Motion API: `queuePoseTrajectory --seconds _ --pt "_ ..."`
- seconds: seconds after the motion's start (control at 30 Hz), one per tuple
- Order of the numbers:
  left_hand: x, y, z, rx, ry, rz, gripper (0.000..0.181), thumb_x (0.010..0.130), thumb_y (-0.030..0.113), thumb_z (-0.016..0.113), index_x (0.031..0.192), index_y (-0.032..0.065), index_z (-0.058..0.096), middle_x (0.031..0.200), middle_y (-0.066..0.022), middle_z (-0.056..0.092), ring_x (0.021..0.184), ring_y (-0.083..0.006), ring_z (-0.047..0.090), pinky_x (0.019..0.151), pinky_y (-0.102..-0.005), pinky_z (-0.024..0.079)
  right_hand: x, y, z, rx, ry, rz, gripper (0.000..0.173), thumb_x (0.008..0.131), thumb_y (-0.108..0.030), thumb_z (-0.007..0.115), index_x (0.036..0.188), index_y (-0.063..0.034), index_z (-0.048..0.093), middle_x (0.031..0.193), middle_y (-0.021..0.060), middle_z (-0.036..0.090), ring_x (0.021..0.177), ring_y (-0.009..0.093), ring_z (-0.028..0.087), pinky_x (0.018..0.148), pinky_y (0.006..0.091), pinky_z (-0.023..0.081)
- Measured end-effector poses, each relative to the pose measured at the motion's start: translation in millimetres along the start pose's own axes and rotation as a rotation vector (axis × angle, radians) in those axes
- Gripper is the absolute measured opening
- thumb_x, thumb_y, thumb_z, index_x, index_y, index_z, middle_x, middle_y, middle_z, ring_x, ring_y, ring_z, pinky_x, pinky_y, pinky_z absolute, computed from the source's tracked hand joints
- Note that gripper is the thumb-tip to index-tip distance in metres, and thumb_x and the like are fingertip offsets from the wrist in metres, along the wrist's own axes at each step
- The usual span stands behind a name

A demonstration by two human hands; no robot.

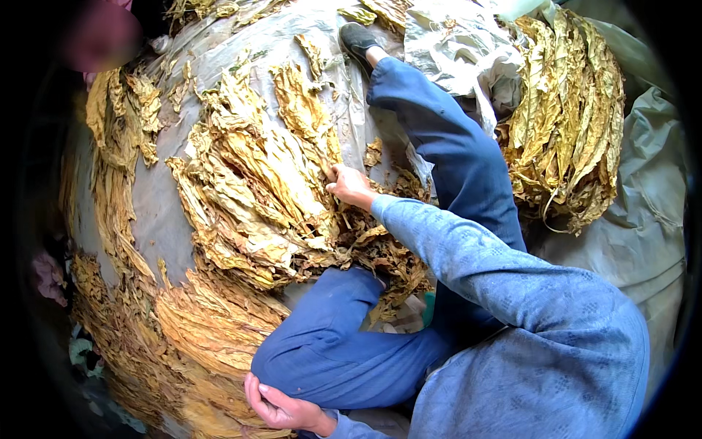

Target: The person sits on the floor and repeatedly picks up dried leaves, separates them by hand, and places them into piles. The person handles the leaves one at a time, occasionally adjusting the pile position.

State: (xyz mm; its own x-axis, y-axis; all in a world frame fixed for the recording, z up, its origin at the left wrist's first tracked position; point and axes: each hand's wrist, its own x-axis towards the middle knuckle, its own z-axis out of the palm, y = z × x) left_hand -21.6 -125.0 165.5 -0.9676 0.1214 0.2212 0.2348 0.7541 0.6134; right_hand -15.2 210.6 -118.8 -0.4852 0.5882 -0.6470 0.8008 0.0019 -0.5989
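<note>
My right hand (351,186) reaches over a pile of dried yellow-brown leaves, which look like tobacco (263,181), and pinches the end of a dried leaf (307,110) between thumb and fingers. Darker crumpled leaves (395,258) lie under that wrist, between my legs. Low in the view, my left hand (282,406) rests beside my bent knee in blue trousers, palm turned up and fingers loosely curled, with nothing seen in it. Flattened dried leaves (214,324) spread beside that knee.
A thick bundle of dried leaves (570,120) lies at the right on pale plastic sheeting (647,181). White crumpled plastic (455,49) is by my outstretched leg and dark shoe (359,41). More leaves (112,181) line the left side. A blurred pink shape (101,35) is at upper left.
</note>
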Motion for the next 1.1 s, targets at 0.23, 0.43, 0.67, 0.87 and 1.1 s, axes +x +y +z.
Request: queuePoseTrajectory --seconds 0.23,0.43,0.67,0.87,1.1 --pt "6.0 -1.0 -1.3 0.13 -0.021 0.058 0.026 0.101 0.012 0.05 0.111 -0.0094 0.063 0.115 -0.0211 0.065 0.107 -0.0306 0.062 0.096 -0.0397 0.047 -26.7 -30.3 -23.6 0.524 -0.117 -0.168 0.031 0.097 -0.022 0.061 0.117 0.001 0.066 0.108 0.0125 0.069 0.098 0.02 0.064 0.087 0.0352 0.05" --pt "3.3 0.7 -1.0 0.032 -0.022 0.039 0.022 0.1 0.007 0.05 0.11 -0.0089 0.061 0.114 -0.0194 0.064 0.106 -0.0296 0.061 0.095 -0.0389 0.048 -82.6 -46.2 -41.4 0.669 -0.2 -0.069 0.025 0.098 -0.021 0.058 0.112 -0.0021 0.069 0.085 0.0023 0.064 0.074 0.007 0.055 0.062 0.0247 0.046" --pt "1.9 7.2 -3.9 0.052 -0.041 0.06 0.021 0.096 0.004 0.055 0.112 -0.0085 0.062 0.113 -0.0185 0.065 0.104 -0.0301 0.062 0.095 -0.0385 0.048 -146.8 -52.4 -20.5 -0.08 0.07 -0.863 0.021 0.091 -0.021 0.065 0.108 -0.0085 0.071 0.091 0.0113 0.071 0.076 0.027 0.07 0.068 0.0383 0.059" --pt "9.2 83.6 48.9 -0.431 -0.241 -0.078 0.041 0.09 0.006 0.067 0.127 -0.0071 0.053 0.124 -0.0225 0.06 0.118 -0.0303 0.058 0.103 -0.0412 0.044 -206.1 -56.3 -17.3 -0.093 0.052 -1.022 0.02 0.087 -0.021 0.066 0.105 -0.0143 0.066 0.077 0.0101 0.06 0.072 0.032 0.065 0.059 0.0448 0.053" --pt "47.2 22.2 189.2 -0.699 -0.729 -0.433 0.031 0.087 -0.001 0.062 0.119 -0.0041 0.059 0.106 -0.0126 0.068 0.089 -0.0179 0.066 0.08 -0.0302 0.052 -237.1 -53.0 -23.9 -0.169 -0.139 -1.037 0.029 0.085 -0.022 0.069 0.108 -0.007 0.063 0.088 0.0117 0.063 0.079 0.033 0.065 0.066 0.0432 0.055"
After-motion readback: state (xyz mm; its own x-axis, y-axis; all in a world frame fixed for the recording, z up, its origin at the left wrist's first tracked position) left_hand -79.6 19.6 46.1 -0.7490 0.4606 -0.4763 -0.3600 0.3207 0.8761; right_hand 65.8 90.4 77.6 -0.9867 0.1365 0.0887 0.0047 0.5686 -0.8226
